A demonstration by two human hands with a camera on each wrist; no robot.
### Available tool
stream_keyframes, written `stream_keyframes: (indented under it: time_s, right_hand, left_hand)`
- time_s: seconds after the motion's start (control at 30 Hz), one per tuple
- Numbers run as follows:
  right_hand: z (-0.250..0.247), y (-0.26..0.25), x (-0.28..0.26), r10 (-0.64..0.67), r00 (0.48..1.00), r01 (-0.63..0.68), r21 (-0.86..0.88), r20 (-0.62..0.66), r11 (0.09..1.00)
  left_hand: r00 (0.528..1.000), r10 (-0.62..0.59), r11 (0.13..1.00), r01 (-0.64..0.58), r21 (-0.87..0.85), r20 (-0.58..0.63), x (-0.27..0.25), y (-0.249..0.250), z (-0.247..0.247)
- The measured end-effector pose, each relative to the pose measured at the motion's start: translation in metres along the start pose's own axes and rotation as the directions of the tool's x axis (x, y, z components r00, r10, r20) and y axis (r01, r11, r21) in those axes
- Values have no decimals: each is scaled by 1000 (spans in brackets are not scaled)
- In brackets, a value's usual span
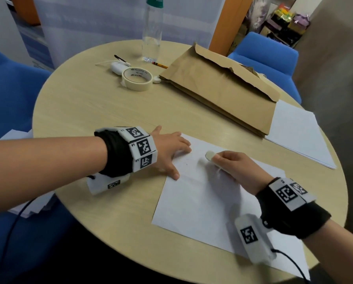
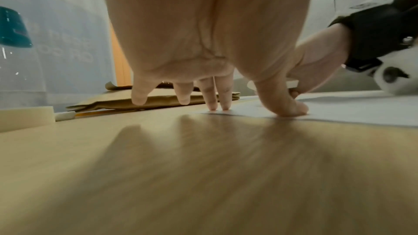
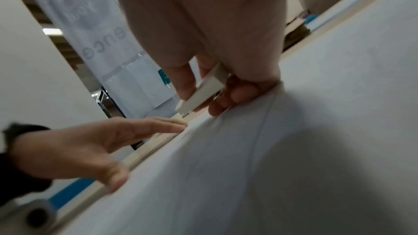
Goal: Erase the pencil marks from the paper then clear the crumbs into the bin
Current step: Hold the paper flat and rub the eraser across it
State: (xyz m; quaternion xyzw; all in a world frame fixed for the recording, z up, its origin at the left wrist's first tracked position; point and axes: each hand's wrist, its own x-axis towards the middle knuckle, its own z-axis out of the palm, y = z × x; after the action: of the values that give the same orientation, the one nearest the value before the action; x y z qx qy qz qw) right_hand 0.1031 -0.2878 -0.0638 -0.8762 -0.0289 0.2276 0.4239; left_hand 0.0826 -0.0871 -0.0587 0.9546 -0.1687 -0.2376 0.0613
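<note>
A white sheet of paper (image 1: 202, 201) lies on the round wooden table (image 1: 101, 111) in front of me. My left hand (image 1: 171, 152) lies spread with straight fingers on the paper's top left corner, thumb (image 2: 282, 103) and fingertips (image 2: 217, 103) pressing the sheet's edge (image 2: 339, 110). My right hand (image 1: 233, 167) grips a white eraser (image 1: 209, 155), (image 3: 203, 92) between thumb and fingers, its tip just above or on the paper (image 3: 294, 149) near the top middle. A few faint pencil specks (image 1: 187, 163) show beside the left thumb. No bin is in view.
A brown paper bag (image 1: 218, 89) lies flat at the back right over a stack of white sheets (image 1: 298, 132). A roll of masking tape (image 1: 137, 78), a clear bottle (image 1: 152, 33), a pencil (image 1: 160, 64) and small white items sit at the back. Blue chairs (image 1: 268, 58) surround the table.
</note>
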Motion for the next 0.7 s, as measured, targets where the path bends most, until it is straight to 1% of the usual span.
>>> stream_keyframes:
  time_s: [0.1,0.2,0.23,0.3,0.37,0.4,0.43,0.5,0.53,0.57,0.6,0.67,0.7]
  right_hand:
    - [-3,-3,12,-39,999,36,-84,-35,996]
    - [1,-11,17,-77,996,84,-166,49,983]
    - [3,-13,18,-91,993,104,-217,70,971]
    - [8,-20,18,-135,989,147,-324,60,935]
    - [14,-24,9,-190,979,203,-428,72,881]
    - [17,-25,1,-205,970,242,-472,128,848]
    - [20,-26,-7,-195,957,278,-487,214,828]
    - [24,-29,-23,-106,921,290,-478,375,829]
    - [23,-32,-23,-71,912,270,-462,404,845]
    - [21,-34,-18,-54,923,235,-448,380,862]
    - [18,-35,-10,-58,946,200,-432,319,880]
    - [14,-37,9,-60,987,112,-360,152,926]
    - [13,-36,15,-55,995,80,-321,85,944]
  left_hand:
    - [998,-5,1000,5,5,55,-3,7,3]
    - [995,-15,1000,13,25,102,-6,13,9]
    - [994,-15,999,11,33,109,-7,13,11]
    - [993,-13,999,7,54,118,-7,12,13]
    - [993,-14,997,5,76,121,-6,11,14]
    - [992,-15,996,5,89,121,-6,11,14]
    - [993,-16,995,4,102,120,-6,11,15]
    - [993,-14,993,0,119,118,-5,12,16]
    - [993,-13,992,-2,122,118,-5,11,17]
    - [993,-11,992,-3,123,117,-5,11,18]
    - [993,-9,992,-5,123,116,-4,10,18]
    - [993,-8,993,-6,117,117,-4,9,18]
    - [993,-8,994,-5,110,117,-3,9,17]
